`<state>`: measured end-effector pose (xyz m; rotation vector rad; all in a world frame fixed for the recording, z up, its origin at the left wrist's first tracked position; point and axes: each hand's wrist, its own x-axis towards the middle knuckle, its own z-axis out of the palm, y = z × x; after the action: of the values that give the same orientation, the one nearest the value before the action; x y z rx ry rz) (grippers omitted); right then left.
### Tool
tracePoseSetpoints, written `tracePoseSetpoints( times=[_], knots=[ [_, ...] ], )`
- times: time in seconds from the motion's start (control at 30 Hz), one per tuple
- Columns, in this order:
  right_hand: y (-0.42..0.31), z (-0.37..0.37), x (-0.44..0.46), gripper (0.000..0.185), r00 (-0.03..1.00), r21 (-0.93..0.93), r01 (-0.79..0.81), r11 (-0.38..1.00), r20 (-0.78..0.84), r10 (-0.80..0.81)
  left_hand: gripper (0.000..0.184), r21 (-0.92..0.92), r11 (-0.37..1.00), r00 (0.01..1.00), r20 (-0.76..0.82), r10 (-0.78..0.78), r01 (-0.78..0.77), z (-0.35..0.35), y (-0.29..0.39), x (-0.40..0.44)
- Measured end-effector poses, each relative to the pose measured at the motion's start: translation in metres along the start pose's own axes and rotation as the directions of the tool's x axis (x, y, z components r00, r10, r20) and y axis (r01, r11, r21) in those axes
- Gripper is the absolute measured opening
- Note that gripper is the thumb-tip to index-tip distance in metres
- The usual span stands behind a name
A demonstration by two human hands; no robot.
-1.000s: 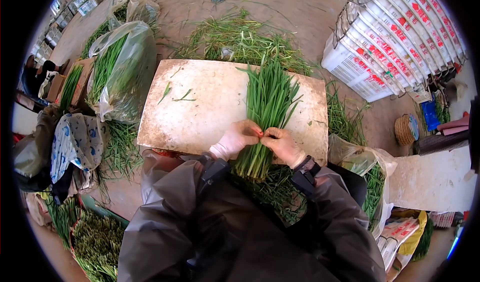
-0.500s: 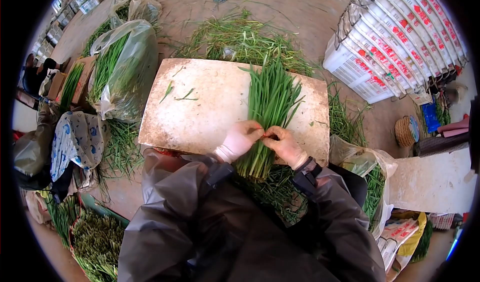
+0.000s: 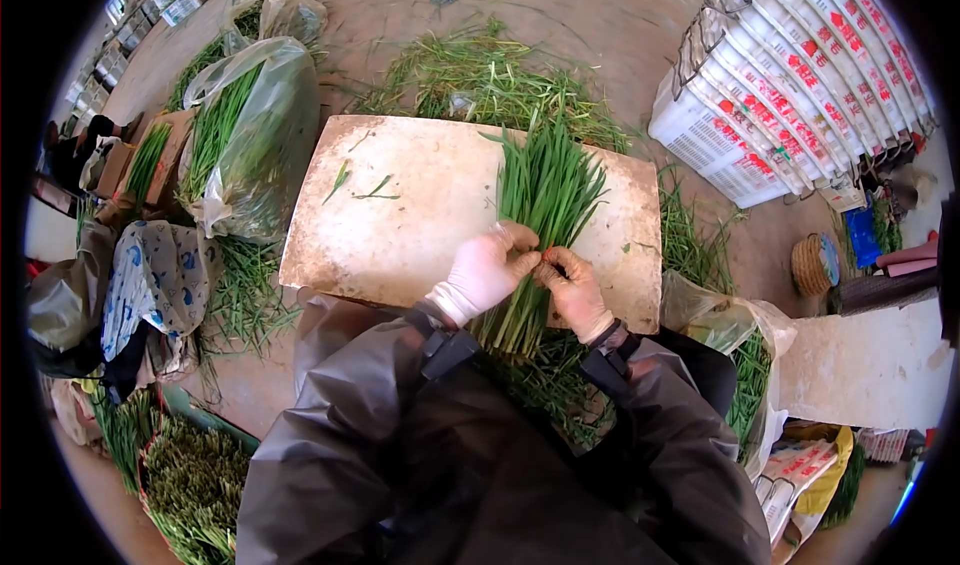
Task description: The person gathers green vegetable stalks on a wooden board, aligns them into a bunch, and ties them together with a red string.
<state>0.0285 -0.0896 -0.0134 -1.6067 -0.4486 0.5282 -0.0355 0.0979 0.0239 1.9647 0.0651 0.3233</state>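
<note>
A bundle of long green stalks (image 3: 548,185) lies across the pale, stained board (image 3: 370,235), its cut ends overhanging the near edge. My left hand (image 3: 492,270), in a light glove, is pinched at the middle of the bundle, on its left side. From the right, my right hand (image 3: 575,290) pinches at a small red tie (image 3: 546,255) on top of the stalks. The fingertips of both hands almost meet there. What the left fingertips hold is too small to make out. A few loose leaves (image 3: 376,190) lie on the board's left part.
Stacked white crates (image 3: 770,95) stand at the right, near a woven roll (image 3: 812,265). At the left is a plastic bag of stalks (image 3: 262,135). Cut greens (image 3: 490,80) litter the floor beyond the board. More bundles (image 3: 195,480) stand at the lower left.
My left hand has turned and risen slightly, its fingers now more over the bundle. My right hand has shifted slightly right and stays at the red tie.
</note>
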Motion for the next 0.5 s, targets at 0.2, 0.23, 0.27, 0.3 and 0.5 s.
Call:
tracePoseSetpoints(
  times=[0.2, 0.23, 0.27, 0.3, 0.5],
  knots=[
    [-0.005, -0.001, -0.003, 0.007, 0.998, 0.146, -0.059, 0.987, 0.015, 0.058, 0.034, 0.142, 0.99, 0.982, 0.183, -0.047, 0.021, -0.011, -0.013, 0.002],
    [-0.006, -0.001, -0.004, 0.007, 0.998, 0.146, -0.06, 0.987, 0.026, 0.057, 0.033, 0.151, 0.988, 0.978, 0.203, -0.046, 0.015, -0.007, -0.021, 0.0],
    [-0.006, -0.002, -0.004, 0.007, 0.998, 0.156, -0.061, 0.986, 0.028, 0.057, 0.032, 0.161, 0.987, 0.974, 0.222, -0.044, 0.008, -0.006, -0.02, 0.0],
    [-0.007, -0.002, -0.005, 0.007, 0.998, 0.167, -0.061, 0.984, 0.03, 0.057, 0.031, 0.161, 0.987, 0.97, 0.233, -0.062, 0.024, -0.005, -0.02, 0.0],
    [-0.005, -0.005, -0.01, 0.006, 0.999, 0.204, -0.049, 0.978, 0.027, 0.044, 0.025, 0.217, 0.972, 0.958, 0.249, -0.14, 0.086, -0.003, -0.025, 0.001]
  ],
)
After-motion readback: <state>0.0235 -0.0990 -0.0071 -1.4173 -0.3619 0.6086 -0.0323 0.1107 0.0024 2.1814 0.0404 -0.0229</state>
